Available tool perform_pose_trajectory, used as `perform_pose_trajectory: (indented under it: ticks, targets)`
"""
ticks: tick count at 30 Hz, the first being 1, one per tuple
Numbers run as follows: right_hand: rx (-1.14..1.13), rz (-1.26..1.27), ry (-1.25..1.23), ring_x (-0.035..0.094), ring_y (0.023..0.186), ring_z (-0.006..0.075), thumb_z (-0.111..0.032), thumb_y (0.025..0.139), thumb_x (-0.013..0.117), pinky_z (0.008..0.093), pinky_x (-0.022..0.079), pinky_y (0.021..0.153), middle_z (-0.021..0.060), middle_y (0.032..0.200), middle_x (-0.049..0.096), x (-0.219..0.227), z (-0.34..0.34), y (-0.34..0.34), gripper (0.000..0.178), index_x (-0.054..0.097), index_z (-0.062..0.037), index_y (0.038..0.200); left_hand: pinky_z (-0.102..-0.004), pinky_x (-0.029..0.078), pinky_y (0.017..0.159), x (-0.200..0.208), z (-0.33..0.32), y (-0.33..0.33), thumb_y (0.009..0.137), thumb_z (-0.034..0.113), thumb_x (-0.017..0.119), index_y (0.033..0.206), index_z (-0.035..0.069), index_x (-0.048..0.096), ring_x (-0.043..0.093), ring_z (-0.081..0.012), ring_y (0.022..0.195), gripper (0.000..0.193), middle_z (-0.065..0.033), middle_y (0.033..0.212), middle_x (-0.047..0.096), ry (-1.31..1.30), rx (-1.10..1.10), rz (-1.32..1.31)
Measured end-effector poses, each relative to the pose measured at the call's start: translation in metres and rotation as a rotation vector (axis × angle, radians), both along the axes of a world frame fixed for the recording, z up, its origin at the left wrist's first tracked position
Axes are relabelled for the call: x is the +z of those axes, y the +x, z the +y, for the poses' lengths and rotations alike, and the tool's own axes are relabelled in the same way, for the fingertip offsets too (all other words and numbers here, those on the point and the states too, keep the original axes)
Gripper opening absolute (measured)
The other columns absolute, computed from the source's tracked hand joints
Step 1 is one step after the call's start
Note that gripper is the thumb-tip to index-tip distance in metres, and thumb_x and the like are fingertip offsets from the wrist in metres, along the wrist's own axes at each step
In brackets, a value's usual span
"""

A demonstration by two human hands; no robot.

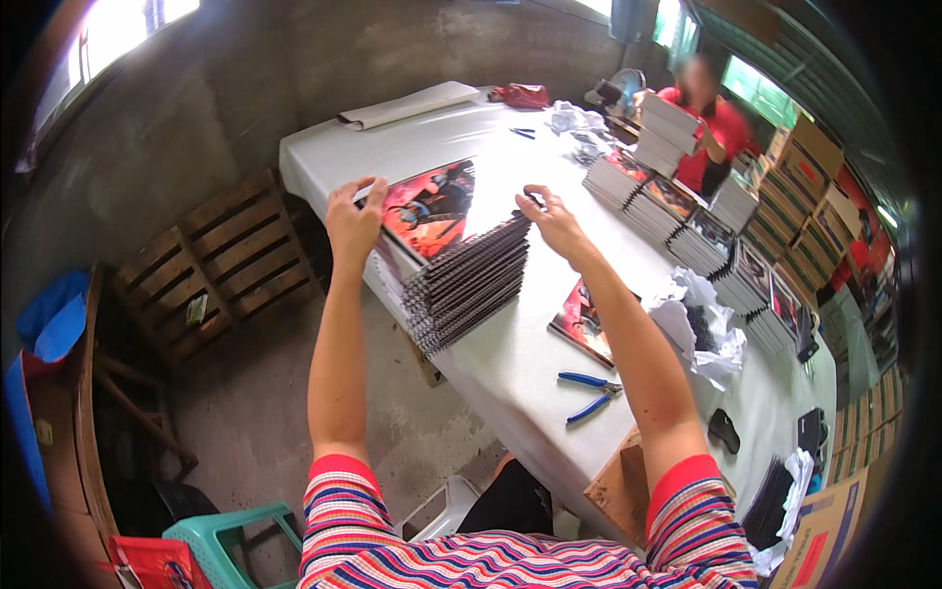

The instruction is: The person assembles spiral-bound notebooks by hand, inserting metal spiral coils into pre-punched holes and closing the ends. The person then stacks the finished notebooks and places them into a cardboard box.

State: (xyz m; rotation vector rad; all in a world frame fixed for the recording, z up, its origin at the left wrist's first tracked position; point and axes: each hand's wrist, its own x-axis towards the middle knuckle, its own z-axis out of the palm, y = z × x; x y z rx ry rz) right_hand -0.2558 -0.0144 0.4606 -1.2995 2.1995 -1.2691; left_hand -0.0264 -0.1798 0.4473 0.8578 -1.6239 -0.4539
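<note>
**Both hands at a stack of dark-edged books**

The left hand (pixel 356 218) curls at the left side of the stack of books (pixel 466 280), fingertips by the top book's edge; whether it grips, I cannot tell. The right hand (pixel 551 221) is at the stack's right side, thumb and fingers bent close together by a small dark piece at the top corner; its hold is also unclear.

The stack stands on the left near part of a white-covered table (pixel 510 363), dark bound edges toward the person, a glossy red-and-black cover (pixel 432 206) on top. To its right, a single book (pixel 581 319) lies partly behind the right forearm. Nearer lie blue-handled cutters (pixel 587 393). Farther right is crumpled white wrapping (pixel 724 339), and beyond it rows of stacked books (pixel 667 201). At the far right, a co-worker in red (pixel 726 133) is behind a tall pile, near cardboard boxes (pixel 803 162). A wooden pallet (pixel 201 265) leans left of the table.
</note>
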Motion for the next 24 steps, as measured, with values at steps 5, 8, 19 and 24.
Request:
perform_pose_trajectory:
  ticks: [5,8,19,24]
  targets:
    - [-0.159,0.192,-0.035,0.038,0.123,0.0301,-0.055,0.089,0.036,0.0602,0.021,0.096,0.0133,0.129,0.045,-0.007,-0.012,0.023,0.062,0.044,-0.0084,0.128,-0.0271,0.043,0.083,-0.024,-0.011,-0.017,0.094,0.021,0.042,0.103,-0.002,0.060,0.056,-0.0171,0.091,0.030,-0.0119,0.100,0.059,0.397,-0.573,0.621]
    - [-0.218,0.106,-0.106,0.039,0.122,0.0298,-0.054,0.090,0.035,0.0553,0.022,0.099,0.0128,0.128,0.046,-0.009,-0.013,0.030,0.060,0.044,-0.0084,0.128,-0.0335,0.041,0.092,-0.021,-0.007,-0.011,0.098,0.025,0.031,0.118,-0.004,0.043,0.054,-0.0210,0.099,0.037,-0.0144,0.108,0.055,0.415,-0.605,0.751]
    - [-0.850,-0.044,0.560,0.057,0.105,0.0321,-0.049,0.048,0.085,0.0374,0.047,0.087,0.0246,0.113,0.057,-0.149,0.151,-0.101,0.101,0.042,0.0085,0.119,-0.0460,0.035,0.101,0.001,0.185,0.009,0.083,0.025,0.058,0.105,0.003,0.048,0.047,-0.0327,0.108,0.032,-0.0140,0.109,0.044,-0.829,-0.401,0.399]
    - [-0.908,-0.089,0.692,0.054,0.111,0.0290,-0.035,0.056,0.085,0.0369,0.047,0.090,0.0181,0.121,0.055,-0.135,0.161,-0.104,0.086,0.044,-0.0025,0.125,-0.0446,0.039,0.093,-0.027,0.226,-0.026,0.078,0.018,0.065,0.104,0.003,0.052,0.046,-0.0320,0.109,0.033,-0.0148,0.107,0.043,-0.555,-0.676,0.141]
